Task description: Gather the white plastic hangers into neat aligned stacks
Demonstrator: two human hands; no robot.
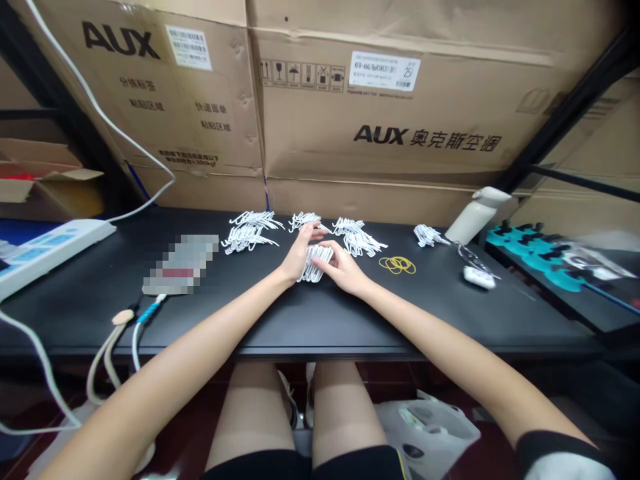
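Near the middle of the black table, a bundle of thin white hooks [316,264] sits between my hands. My right hand [345,268] grips it from the right, thumb across its near side. Along its left side rests my left hand [297,256], with its fingers stretched out beyond the bundle; its thumb is hard to see. Just behind my hands lie more piles of white hooks: two on the left [245,239], one in the centre [303,220] partly covered by my left fingers, and two on the right [364,243]. Yellow rubber bands [397,265] lie right of my right hand.
Farther right are another hook pile [428,235], a white bottle [476,215], a small white case [479,277] and a teal rack [537,257]. A blurred-out phone [181,265] with a cable and a power strip [55,250] lie left. Large cardboard boxes [310,147] stand behind.
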